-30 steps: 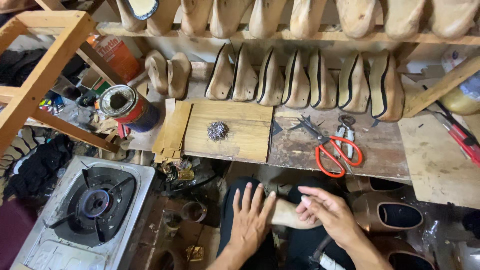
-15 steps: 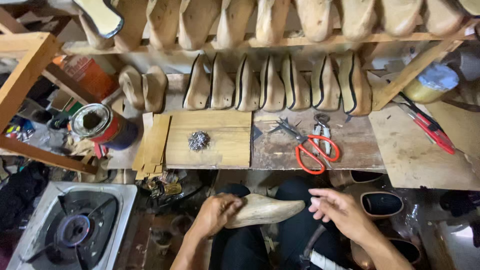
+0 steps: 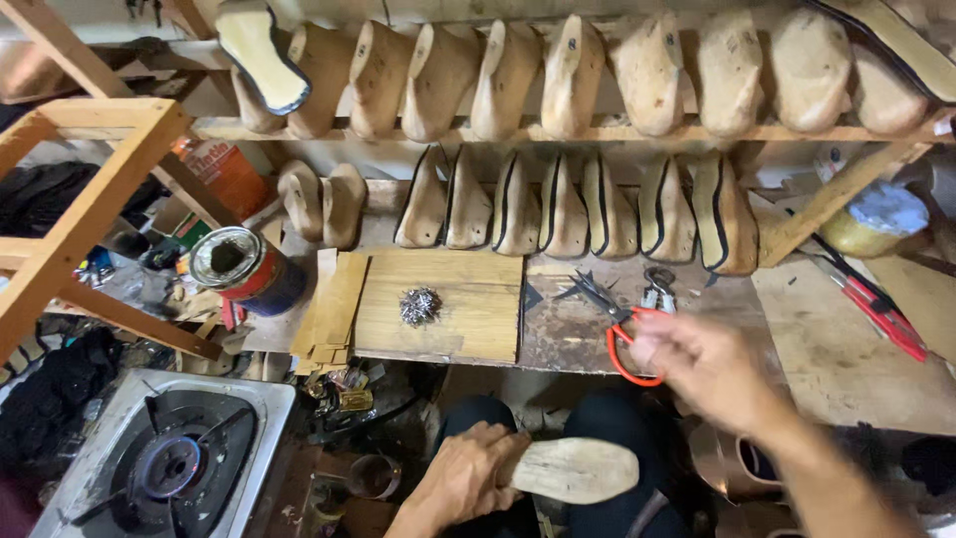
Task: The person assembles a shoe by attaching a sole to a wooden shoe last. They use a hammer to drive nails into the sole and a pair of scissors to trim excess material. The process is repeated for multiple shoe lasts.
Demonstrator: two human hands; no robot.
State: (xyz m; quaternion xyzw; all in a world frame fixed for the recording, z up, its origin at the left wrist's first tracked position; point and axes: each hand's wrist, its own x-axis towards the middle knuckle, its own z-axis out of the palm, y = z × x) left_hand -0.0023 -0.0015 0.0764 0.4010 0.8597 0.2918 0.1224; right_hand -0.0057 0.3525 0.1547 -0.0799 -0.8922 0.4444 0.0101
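My left hand (image 3: 466, 476) grips one end of a pale wooden shoe last (image 3: 578, 469) that lies across my lap. My right hand (image 3: 702, 364) is blurred, fingers apart, just above the workbench (image 3: 568, 334). It hovers over the red-handled scissors (image 3: 629, 337) and partly hides them; I cannot tell whether it touches them. Black pincers (image 3: 596, 293) and a small metal tool (image 3: 655, 288) lie just beyond the scissors. A pile of small nails (image 3: 419, 306) sits on a light wooden board (image 3: 468, 309) to the left.
Two rows of wooden lasts (image 3: 568, 204) line the racks behind the bench. A red glue can (image 3: 244, 270) stands at the left, a gas burner (image 3: 169, 463) at lower left. Red-handled pliers (image 3: 876, 309) and a foil-covered pot (image 3: 876, 221) are at the right. A wooden frame (image 3: 90, 199) is at the far left.
My right hand has left the last and moved up to the bench over the red scissors. My left hand now grips the last's end. The view has shifted closer to the bench.
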